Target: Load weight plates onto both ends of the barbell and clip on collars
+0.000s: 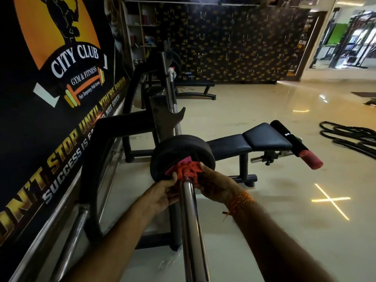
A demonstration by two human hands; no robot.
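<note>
The chrome barbell sleeve runs from the bottom centre up to a black weight plate mounted on this near end. A red collar sits around the sleeve, pressed against the plate's face. My left hand grips the collar's left side and my right hand, with an orange thread at the wrist, grips its right side. The bar continues behind the plate along the rack uprights. At the far end a dark plate shows dimly.
A black decline bench with a red-tipped roller stands right of the plate. A banner wall and rail close in on the left. Battle ropes lie on the tiled floor at right.
</note>
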